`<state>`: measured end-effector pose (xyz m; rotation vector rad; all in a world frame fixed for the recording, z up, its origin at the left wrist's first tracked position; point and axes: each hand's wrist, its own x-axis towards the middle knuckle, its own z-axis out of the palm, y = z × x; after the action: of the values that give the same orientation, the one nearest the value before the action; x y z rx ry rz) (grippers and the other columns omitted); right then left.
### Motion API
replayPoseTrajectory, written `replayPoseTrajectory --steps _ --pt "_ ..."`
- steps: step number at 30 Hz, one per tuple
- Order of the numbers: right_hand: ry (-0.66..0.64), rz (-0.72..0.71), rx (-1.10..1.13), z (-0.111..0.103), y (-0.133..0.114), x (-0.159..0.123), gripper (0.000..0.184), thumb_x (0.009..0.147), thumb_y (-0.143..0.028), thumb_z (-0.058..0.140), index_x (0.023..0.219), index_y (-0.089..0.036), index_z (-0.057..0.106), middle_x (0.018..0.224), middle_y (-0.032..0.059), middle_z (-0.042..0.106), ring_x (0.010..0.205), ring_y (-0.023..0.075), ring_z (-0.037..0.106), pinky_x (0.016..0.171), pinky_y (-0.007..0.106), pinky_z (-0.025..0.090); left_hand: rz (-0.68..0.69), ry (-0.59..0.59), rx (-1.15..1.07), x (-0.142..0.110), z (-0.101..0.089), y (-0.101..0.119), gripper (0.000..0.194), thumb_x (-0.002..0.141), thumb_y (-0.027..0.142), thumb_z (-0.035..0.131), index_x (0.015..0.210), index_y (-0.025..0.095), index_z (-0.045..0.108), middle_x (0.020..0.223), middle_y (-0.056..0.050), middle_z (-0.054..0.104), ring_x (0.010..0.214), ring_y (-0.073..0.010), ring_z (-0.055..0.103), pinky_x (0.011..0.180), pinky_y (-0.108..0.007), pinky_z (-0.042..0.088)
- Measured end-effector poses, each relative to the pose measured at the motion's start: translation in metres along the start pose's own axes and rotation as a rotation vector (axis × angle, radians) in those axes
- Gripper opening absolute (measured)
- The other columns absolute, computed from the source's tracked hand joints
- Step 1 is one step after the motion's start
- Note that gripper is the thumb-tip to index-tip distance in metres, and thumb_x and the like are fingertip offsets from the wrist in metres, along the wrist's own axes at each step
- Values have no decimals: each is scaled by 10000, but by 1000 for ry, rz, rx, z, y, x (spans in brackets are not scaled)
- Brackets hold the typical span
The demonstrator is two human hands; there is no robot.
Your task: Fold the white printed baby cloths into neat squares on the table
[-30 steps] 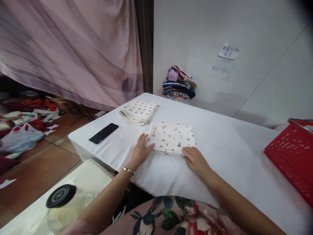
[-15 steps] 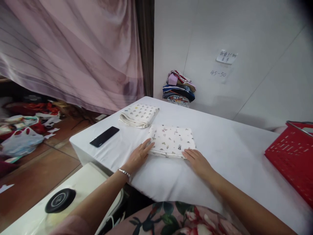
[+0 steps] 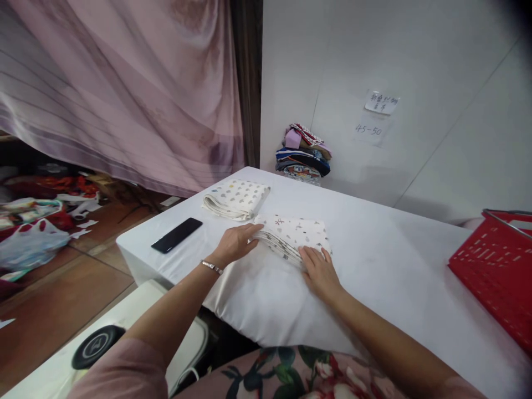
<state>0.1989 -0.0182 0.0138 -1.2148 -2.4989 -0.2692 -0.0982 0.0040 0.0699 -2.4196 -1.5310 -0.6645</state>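
A folded white cloth with small printed figures (image 3: pixel 297 231) lies on the white table (image 3: pixel 374 266), its near edge raised off the surface. My left hand (image 3: pixel 235 243) grips that edge at its left corner, fingers curled around the layers. My right hand (image 3: pixel 318 270) holds the near right corner, fingers over the cloth. A second folded cloth with a dotted print (image 3: pixel 236 198) rests just beyond, to the left, untouched.
A black phone (image 3: pixel 177 234) lies near the table's left edge. A red plastic basket (image 3: pixel 494 266) stands at the right. Folded clothes are piled (image 3: pixel 304 152) against the white wall. Bags and clutter (image 3: pixel 33 221) cover the floor under a pink curtain.
Both hands have closed on the near edge of the printed cloth and lifted it, where before they lay flat against it. The view has shifted slightly.
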Motion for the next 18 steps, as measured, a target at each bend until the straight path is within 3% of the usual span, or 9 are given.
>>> replayPoseTrajectory --steps 5,11,18 --pt "83 -3 -55 9 12 -5 668 752 8 387 1392 -176 328 1204 133 552 1066 245 485 938 442 333 -18 -60 -6 9 -10 0 433 762 238 553 1195 230 541 1055 -35 669 857 -190 637 689 -289 491" --pt "158 -52 -57 -10 41 -7 644 778 8 357 1396 -169 311 1107 125 570 980 239 507 802 381 433 -4 -18 29 4 -9 0 395 753 223 552 1147 217 569 966 -54 669 897 -212 604 709 -313 485" --pt "218 -128 -38 -28 53 7 540 809 -24 371 1334 -148 409 1070 120 600 973 230 536 818 382 469 18 15 72 -20 3 19 488 703 102 514 1187 165 533 1228 -100 569 1133 -245 496 914 -387 419"
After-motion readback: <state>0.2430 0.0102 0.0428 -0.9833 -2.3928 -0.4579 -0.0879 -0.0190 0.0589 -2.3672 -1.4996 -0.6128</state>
